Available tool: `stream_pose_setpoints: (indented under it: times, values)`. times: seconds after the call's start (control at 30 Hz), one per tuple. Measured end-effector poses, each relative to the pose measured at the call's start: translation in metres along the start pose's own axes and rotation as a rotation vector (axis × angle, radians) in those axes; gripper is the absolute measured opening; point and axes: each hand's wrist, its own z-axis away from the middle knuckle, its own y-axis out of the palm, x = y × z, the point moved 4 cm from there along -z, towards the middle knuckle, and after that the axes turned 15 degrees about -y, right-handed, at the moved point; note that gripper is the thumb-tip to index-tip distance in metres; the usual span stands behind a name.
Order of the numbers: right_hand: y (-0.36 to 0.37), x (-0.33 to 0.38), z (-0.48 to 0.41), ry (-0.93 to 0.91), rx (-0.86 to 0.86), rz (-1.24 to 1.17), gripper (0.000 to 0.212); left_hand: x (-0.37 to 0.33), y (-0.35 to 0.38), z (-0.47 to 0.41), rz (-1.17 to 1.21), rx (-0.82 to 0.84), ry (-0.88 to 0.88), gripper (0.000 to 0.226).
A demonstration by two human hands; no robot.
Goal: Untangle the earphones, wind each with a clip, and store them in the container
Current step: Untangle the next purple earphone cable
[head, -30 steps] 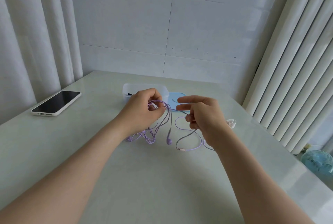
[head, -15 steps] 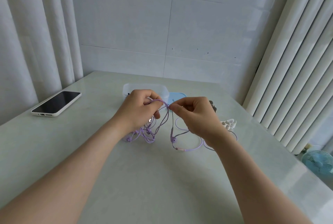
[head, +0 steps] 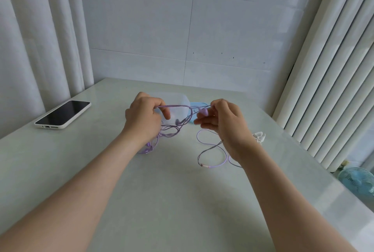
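Both my forearms reach forward; my left hand (head: 142, 117) and right hand (head: 222, 123) each pinch the cord (head: 176, 106), hands apart.

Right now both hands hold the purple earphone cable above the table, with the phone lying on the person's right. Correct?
No. The head view shows the phone on the person's left. The rest holds: the left hand and right hand both hold the purple earphone cable above the table.

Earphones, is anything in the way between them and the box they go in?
Nothing visible blocks them. The purple earphones stretch between the left hand and right hand, just in front of the open container, whose blue lid lies beside it. They are not yet untangled, though.
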Motion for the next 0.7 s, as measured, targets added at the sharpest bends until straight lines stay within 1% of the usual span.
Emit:
stream_pose_setpoints:
  times: [0.1,0.2,0.27,0.33,0.37,0.43,0.5,0.57,0.63,0.7]
  values:
    - [0.0,0.002,0.003,0.075,-0.039,-0.113,0.021,0.004,0.001,-0.001,-0.064,-0.026,-0.05,0.051]
    - [0.004,0.004,0.005,0.105,-0.081,-0.24,0.021,0.006,0.004,-0.001,-0.18,-0.033,-0.035,0.041]
    - [0.006,0.005,0.005,0.119,-0.108,-0.324,0.023,0.007,0.007,0.001,-0.28,-0.026,-0.01,0.034]
    - [0.007,0.007,0.005,0.13,-0.133,-0.399,0.031,0.008,0.008,0.003,-0.389,-0.007,0.016,0.027]
    - [0.007,0.006,0.005,0.134,-0.146,-0.435,0.032,0.007,0.009,0.005,-0.437,0.003,0.038,0.028]
    - [0.006,0.004,0.004,0.138,-0.178,-0.489,0.025,0.007,0.012,0.007,-0.514,0.023,0.108,0.035]
    - [0.004,0.001,0.003,0.125,-0.212,-0.502,0.021,0.005,0.015,0.01,-0.564,0.058,0.183,0.046]
    - [0.001,0.0,0.003,0.105,-0.244,-0.478,0.021,0.003,0.018,0.013,-0.606,0.095,0.25,0.049]
    - [-0.003,-0.003,0.002,0.111,-0.271,-0.438,0.022,0.002,0.02,0.015,-0.624,0.114,0.309,0.045]
    - [-0.006,-0.005,0.002,0.134,-0.248,-0.372,0.023,0.0,0.021,0.016,-0.576,0.11,0.33,0.034]
